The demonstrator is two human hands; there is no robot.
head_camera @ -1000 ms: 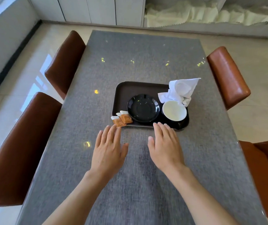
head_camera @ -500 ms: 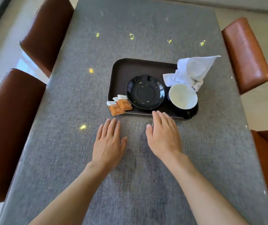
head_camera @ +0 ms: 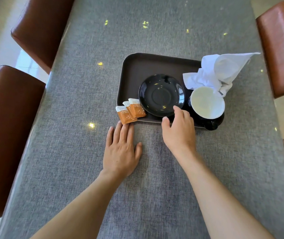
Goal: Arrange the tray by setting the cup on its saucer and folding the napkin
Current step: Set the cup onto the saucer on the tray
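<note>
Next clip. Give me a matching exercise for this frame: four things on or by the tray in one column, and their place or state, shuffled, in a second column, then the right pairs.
Things:
1. black round saucer
2. black cup with white inside
3. crumpled white cloth napkin
4. orange sachets

Places or states:
A. unfolded, bunched at the far right corner of the dark brown tray
B. fanned over the tray's near left corner
C. bare, in the middle of the tray
D. upright at the tray's near right, beside the saucer, not on it

Pairs: 1-C, 2-D, 3-A, 4-B
</note>
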